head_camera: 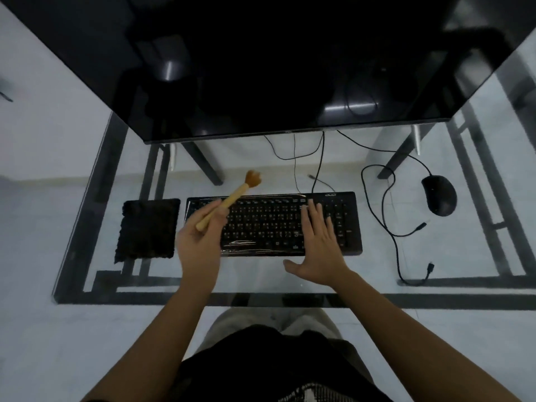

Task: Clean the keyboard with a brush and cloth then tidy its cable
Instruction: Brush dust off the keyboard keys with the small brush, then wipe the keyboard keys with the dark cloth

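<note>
You are gripping the pale wooden brush with brown bristles (pixel 229 198) in your left hand (pixel 200 242), holding it tilted above the left end of the flat black keyboard (pixel 266 224). Your right hand (pixel 319 242) is lying flat, fingers straight, on its right-hand keys. The dark fuzzy square cloth (pixel 148 229) is lying just left of the keyboard on the glass desk (pixel 261 274).

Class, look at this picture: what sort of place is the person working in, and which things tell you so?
Most likely a computer desk in a home or office: a glass-topped table carries a large dark monitor, a black keyboard and a wired mouse.
</note>
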